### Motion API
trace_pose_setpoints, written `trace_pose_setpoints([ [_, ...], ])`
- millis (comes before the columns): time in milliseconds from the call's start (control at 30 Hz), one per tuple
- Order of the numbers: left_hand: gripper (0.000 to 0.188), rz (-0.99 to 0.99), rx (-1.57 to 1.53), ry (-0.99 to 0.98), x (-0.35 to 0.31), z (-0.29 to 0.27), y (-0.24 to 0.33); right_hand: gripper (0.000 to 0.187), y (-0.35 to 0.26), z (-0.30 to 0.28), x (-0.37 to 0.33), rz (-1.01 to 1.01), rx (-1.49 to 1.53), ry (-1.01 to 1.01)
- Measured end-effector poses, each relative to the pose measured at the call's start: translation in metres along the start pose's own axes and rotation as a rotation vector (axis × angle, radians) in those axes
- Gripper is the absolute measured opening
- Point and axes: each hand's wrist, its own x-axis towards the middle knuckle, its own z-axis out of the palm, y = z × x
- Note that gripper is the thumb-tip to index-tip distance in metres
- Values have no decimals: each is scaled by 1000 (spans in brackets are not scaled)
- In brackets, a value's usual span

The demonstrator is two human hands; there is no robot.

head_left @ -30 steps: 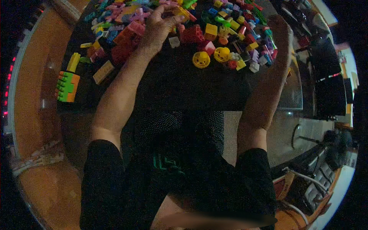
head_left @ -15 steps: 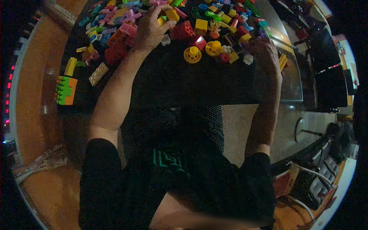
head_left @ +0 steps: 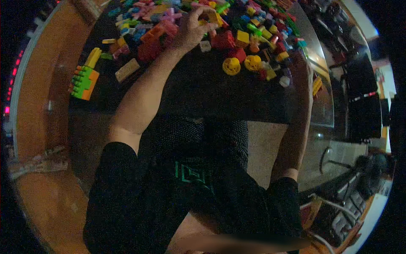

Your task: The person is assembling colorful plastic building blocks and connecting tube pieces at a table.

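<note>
My left hand (head_left: 193,31) reaches over a heap of colourful toy bricks, with a yellow toy brick (head_left: 215,18) gripped between its thumb and fingers. Below its fingertips lie a red brick (head_left: 224,40) and a small whitish piece (head_left: 205,46). At the heap's right edge, my right hand (head_left: 300,64) is in shadow beside a small white piece (head_left: 284,81); its fingers are too dark to make out. Between the hands sit two round yellow wheel-like pieces, one nearer (head_left: 231,66) and one beside it (head_left: 253,63), and a yellow cube (head_left: 242,38).
On the left of the dark table (head_left: 203,95) lie a green and orange brick assembly (head_left: 86,82), a long yellow piece (head_left: 93,57) and a cream brick (head_left: 127,70). Another yellow brick (head_left: 317,85) rests near the table's right edge. Chair parts show at lower right.
The whole view has turned, so the table and bricks appear shifted right. My left hand keeps its grip on the yellow toy brick; my right hand stays near the heap's right edge.
</note>
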Motion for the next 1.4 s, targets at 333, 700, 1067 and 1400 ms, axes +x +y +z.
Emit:
trace_pose_setpoints([
  [333, 51, 211, 909, 44, -6, 4, 13, 24, 58, -32, -50, 81, 176, 140],
  [700, 47, 47, 778, -10, -5, 10, 52, 42, 25, -6, -36, -24, -24, -86],
  [1067, 38, 0, 418, -182, -8, 20, 86, 37, -24, -21, -22, 86, -32, -44],
  [1400, 40, 433, 167, -153, -17, 46, 65, 26, -131, 3, -10, -441, 475, 31],
])
